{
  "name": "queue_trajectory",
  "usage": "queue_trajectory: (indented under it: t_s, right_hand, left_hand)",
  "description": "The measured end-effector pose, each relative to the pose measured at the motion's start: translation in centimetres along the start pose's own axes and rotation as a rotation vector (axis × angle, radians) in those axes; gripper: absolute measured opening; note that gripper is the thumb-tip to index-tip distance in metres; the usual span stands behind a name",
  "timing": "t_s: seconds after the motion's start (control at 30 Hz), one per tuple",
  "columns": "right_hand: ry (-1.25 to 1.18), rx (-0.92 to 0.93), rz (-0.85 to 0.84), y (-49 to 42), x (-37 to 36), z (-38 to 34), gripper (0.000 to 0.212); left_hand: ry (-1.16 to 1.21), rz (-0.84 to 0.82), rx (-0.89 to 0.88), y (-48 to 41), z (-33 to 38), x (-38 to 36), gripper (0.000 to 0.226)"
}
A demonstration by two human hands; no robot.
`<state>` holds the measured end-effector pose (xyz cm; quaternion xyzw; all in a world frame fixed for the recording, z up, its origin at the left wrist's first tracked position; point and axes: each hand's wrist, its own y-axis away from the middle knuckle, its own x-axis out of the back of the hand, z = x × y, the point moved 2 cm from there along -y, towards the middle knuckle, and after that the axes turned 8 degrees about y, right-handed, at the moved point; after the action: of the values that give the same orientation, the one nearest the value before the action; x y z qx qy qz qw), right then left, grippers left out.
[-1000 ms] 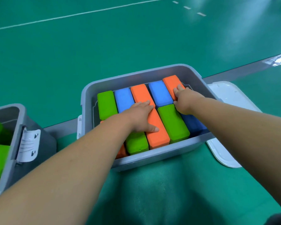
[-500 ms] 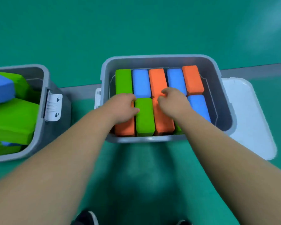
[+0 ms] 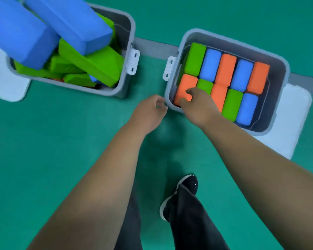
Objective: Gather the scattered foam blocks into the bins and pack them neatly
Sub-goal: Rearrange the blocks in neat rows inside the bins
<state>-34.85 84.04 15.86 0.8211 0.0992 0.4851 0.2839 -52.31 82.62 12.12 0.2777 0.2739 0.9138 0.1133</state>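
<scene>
Two grey bins stand on the green floor. The right bin (image 3: 278, 64) holds green, blue and orange foam blocks packed flat in two neat rows. My right hand (image 3: 199, 103) reaches over its near rim, fingertips resting on the near-left orange block (image 3: 185, 83). My left hand (image 3: 148, 112) hangs just outside that bin's near-left corner, fingers loosely curled, holding nothing. The left bin (image 3: 128, 29) is heaped with large green blocks (image 3: 98, 64) and two big blue blocks (image 3: 74, 20) that stick out above the rim.
A white lid (image 3: 285, 134) lies under the right bin's right side. Another white lid (image 3: 4, 83) lies left of the left bin. White latches face each other across the gap between the bins. My dark trousers and black shoe (image 3: 186, 186) are below on the floor.
The view has swung left and down, bringing the left bin fully into sight. My left hand has come out of the right bin. My right hand slid left to the near-left orange block.
</scene>
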Motion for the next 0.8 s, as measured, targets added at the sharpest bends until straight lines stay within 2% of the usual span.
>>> queue_trajectory:
  t_s: [0.07,0.2,0.27,0.4,0.57,0.8]
  right_hand:
    - [0.030,0.073,-0.018,1.0,1.2,-3.8,0.050]
    - [0.074,0.153,-0.041,2.4,1.8,-10.0,0.055]
    - [0.081,0.230,-0.083,3.5,-0.1,-15.7,0.052]
    - [0.099,0.298,-0.064,3.5,-2.4,-20.6,0.050]
    - [0.190,0.343,-0.074,1.5,-6.5,-29.0,0.050]
    - [0.232,0.390,-0.013,-1.3,-7.8,-40.3,0.041]
  left_hand:
    - [0.021,0.047,0.020,1.9,0.7,3.4,0.029]
    - [0.104,0.101,0.036,4.6,0.8,9.4,0.027]
    - [0.150,0.175,0.053,6.4,-1.4,15.0,0.024]
    - [0.145,0.197,0.095,6.7,-5.1,19.1,0.015]
    - [0.121,0.179,0.231,6.1,-12.8,25.1,0.022]
    - [0.130,0.197,0.190,2.6,-15.5,36.0,0.020]
